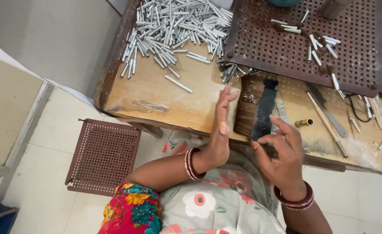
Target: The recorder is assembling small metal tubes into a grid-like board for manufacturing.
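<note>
Right hand [282, 151] grips flat bristly brush [258, 108] w/ black ferrule; left hand [221, 130] open.

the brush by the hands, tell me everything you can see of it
The brush is wide and flat, with a black band across brown bristles that fan toward the left hand. It lies flat on the wooden table near its front edge, just below the perforated tray. The right hand pinches its near end; the left hand stands open beside the bristles.

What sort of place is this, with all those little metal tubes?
Probably a small hand-assembly workshop. A worn wooden workbench carries a heap of short silver metal tubes, a perforated metal tray with a few tubes on it, and a wide brush beside the person's hands.
</note>
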